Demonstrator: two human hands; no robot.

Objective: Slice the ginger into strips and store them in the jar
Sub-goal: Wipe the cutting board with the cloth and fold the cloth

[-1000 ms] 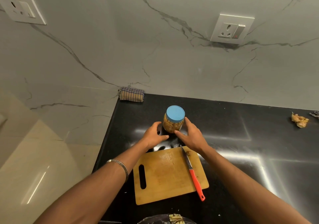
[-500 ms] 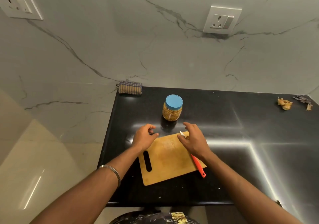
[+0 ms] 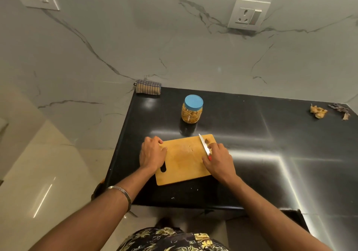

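Observation:
A clear jar (image 3: 191, 111) with a blue lid, full of yellow ginger strips, stands upright on the black counter behind the wooden cutting board (image 3: 184, 161). My left hand (image 3: 152, 154) rests on the board's left end, over its handle slot, fingers at the far edge. My right hand (image 3: 218, 160) lies on the board's right side and holds the red handle of a knife (image 3: 204, 146), whose blade points away toward the jar. A small brown scrap (image 3: 207, 140) lies on the board beside the blade.
The black counter (image 3: 271, 154) ends at a left edge and a near edge. A folded checked cloth (image 3: 148, 87) lies at the back left corner. Ginger pieces (image 3: 317, 111) and dark peelings (image 3: 341, 110) lie at the far right. Wall sockets (image 3: 249, 14) are above.
Both hands left the jar and came back to the board. My left hand now rests on its left end, and my right hand has taken the knife's handle.

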